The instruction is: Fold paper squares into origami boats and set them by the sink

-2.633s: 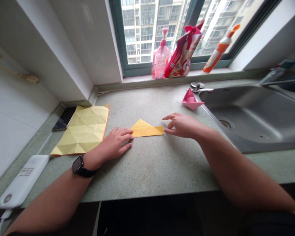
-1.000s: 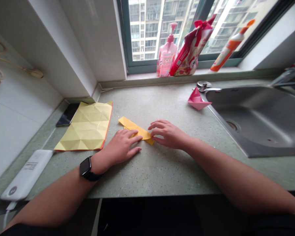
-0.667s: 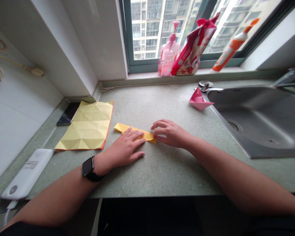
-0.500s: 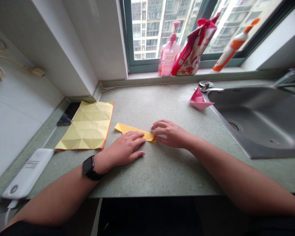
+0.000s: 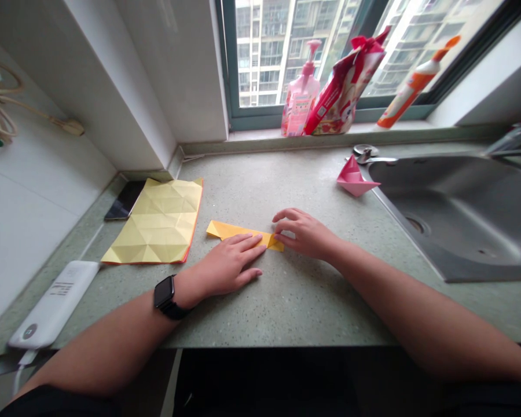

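Crosswise, folded yellow strip (image 5: 232,230) (left end farther), hands (image 5: 230,269) (image 5: 307,234) atop

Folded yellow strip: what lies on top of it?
On the strip: left hand fingers at its middle, right hand fingertips at its right end; paper beneath them is hidden.

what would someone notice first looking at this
Two bare hands meet in the middle on a folded yellow paper strip: the left hand lies flat on it and the right hand presses on its right end. A big creased yellow sheet lies to the left, and a pink paper boat sits by the sink.
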The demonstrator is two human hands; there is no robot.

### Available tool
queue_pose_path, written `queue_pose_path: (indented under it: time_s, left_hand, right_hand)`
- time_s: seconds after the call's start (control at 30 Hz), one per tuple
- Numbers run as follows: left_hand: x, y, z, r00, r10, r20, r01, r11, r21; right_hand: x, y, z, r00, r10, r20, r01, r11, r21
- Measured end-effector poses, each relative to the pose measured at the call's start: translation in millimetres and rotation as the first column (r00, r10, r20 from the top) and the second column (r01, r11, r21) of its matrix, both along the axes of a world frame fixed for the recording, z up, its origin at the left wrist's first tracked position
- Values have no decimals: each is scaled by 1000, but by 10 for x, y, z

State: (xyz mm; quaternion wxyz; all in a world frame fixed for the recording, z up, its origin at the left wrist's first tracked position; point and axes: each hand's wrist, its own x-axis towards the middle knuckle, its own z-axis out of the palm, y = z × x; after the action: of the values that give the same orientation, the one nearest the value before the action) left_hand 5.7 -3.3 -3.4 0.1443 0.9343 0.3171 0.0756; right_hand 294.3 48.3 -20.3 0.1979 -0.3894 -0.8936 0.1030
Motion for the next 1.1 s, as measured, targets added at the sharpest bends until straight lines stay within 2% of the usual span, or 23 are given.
queue_pose_path:
  time_s: [0.33,0.83,1.1]
  left_hand:
    - [18,-8,-114,998,12,-58,-13,1000,-8]
    - [51,10,-128,999,27,-25,-27,1000,-1]
    - [70,9,-80,999,18,-32,-18,1000,8]
  right_hand:
    - [-7,56,-55,999,-47,-4,47,999,26]
    - [-17,69,-84,999,-43,-21,43,999,4]
    - [-55,35,-160,996,-91,16,91,996,-17]
